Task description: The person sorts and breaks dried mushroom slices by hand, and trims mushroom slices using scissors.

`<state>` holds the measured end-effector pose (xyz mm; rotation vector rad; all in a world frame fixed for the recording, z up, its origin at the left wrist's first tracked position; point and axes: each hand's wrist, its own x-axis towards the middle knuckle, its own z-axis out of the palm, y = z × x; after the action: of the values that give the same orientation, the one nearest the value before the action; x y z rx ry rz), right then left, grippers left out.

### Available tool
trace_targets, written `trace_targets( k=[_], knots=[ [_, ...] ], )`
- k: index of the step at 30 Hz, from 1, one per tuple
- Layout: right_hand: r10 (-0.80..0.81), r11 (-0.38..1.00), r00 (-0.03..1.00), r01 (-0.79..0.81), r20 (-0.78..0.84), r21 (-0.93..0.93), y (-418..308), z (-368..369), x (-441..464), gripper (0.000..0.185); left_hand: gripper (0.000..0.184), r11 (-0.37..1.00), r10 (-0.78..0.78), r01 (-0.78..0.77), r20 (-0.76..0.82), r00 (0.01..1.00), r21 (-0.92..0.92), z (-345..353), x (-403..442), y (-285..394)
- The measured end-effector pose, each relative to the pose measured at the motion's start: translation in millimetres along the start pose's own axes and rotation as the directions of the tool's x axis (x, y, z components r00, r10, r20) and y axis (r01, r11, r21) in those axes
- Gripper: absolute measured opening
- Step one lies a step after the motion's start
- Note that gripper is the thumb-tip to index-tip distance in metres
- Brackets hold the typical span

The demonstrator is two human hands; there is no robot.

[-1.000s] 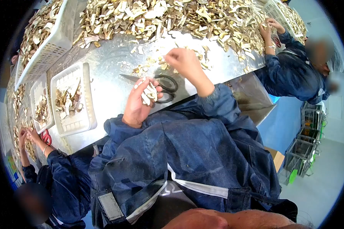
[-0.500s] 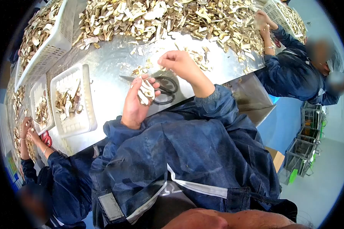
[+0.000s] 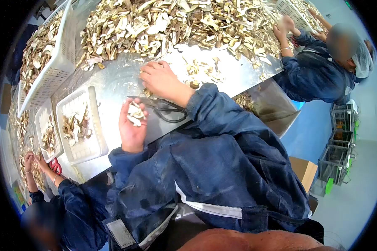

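Observation:
My left hand (image 3: 133, 129), palm up near the table's front edge, is curled around several pale dried mushroom slices (image 3: 135, 113). My right hand (image 3: 163, 81) is just beyond it, back upward, with bent fingers close together; what they pinch, if anything, is hidden. Small mushroom pieces (image 3: 147, 93) lie under and beside that hand. Black-handled scissors (image 3: 170, 112) rest on the metal table (image 3: 113, 69) between my hands and my body, the blades pointing left.
A large heap of dried mushroom slices (image 3: 167, 29) covers the far side. On the left stand a white tray (image 3: 97, 138) and a tall white crate (image 3: 65, 54), both holding slices. Co-workers' hands (image 3: 37, 161) work at left, and another worker's sleeve (image 3: 305, 77) is at right.
My right hand has moved left and down toward the table, turning its back up. My left hand, still holding slices, has shifted left and slightly nearer my body. The view has tilted slightly.

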<state>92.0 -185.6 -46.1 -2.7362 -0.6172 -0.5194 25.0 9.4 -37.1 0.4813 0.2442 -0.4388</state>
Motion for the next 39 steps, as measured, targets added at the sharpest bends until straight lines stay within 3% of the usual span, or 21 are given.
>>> trace_targets(
  k=[5,8,12,15,19,20,24,32,36,37,38,39],
  knots=[
    [0.128,0.983,0.99,-0.12,0.056,-0.136,25.0,-39.0,-51.6,0.024,0.017,0.994,0.099,-0.099,-0.02,0.995,-0.045,-11.8,-2.8,25.7],
    [0.267,0.953,0.952,-0.284,-0.149,-0.102,22.5,-51.3,-79.8,0.03,0.015,0.996,0.076,-0.077,-0.02,0.997,-0.042,-12.0,0.3,21.8],
    [0.343,0.921,0.916,-0.371,-0.208,-0.117,12.9,-50.7,-91.2,0.048,0.016,0.999,0.008,-0.008,0.009,1.0,-0.032,-5.5,3.1,8.1],
    [0.359,0.894,0.9,-0.408,-0.248,-0.185,34.0,-42.4,-80.2,0.051,0.015,1.0,-0.003,0.003,0.019,1.0,0.011,3.1,1.7,2.5],
    [0.411,0.865,0.884,-0.455,-0.222,-0.211,62.1,-31.6,-68.7,0.04,0.015,0.999,0.02,-0.02,0.011,1.0,0.033,8.1,-5.1,1.0],
    [0.381,0.852,0.871,-0.461,-0.31,-0.248,68.8,-29.8,-68.9,0.032,0.015,0.999,0.025,-0.025,0.01,1.0,0.036,6.9,-6.3,0.6],
    [0.404,0.84,0.836,-0.5,-0.372,-0.21,86.6,-40.8,-95.0,0.021,0.016,1.0,0.013,-0.013,0.008,1.0,-0.005,3.8,-14.8,5.5],
    [0.581,0.602,0.673,-0.734,-0.458,-0.314,137.3,-95.8,-220.3,0.018,0.018,0.984,0.178,-0.178,0.017,0.984,0.004,-28.8,-29.7,40.8],
    [0.648,0.431,0.583,-0.811,-0.489,-0.396,155.5,-130.6,-275.2,0.026,0.021,0.931,0.327,-0.336,0.083,0.942,0.144,-44.5,-51.0,70.8],
    [0.641,0.432,0.574,-0.819,-0.51,-0.378,159.2,-135.1,-279.0,0.026,0.023,0.905,0.377,-0.385,0.078,0.923,0.181,-47.3,-57.1,78.1],
    [0.632,0.435,0.564,-0.826,-0.531,-0.359,165.2,-140.7,-279.1,0.027,0.028,0.827,0.507,-0.476,-0.029,0.861,0.299,-44.0,-64.4,81.4],
    [0.622,0.44,0.554,-0.832,-0.554,-0.337,173.6,-144.9,-277.6,0.028,0.029,0.837,0.491,-0.465,-0.02,0.871,0.288,-51.7,-67.2,94.9]
  ],
)
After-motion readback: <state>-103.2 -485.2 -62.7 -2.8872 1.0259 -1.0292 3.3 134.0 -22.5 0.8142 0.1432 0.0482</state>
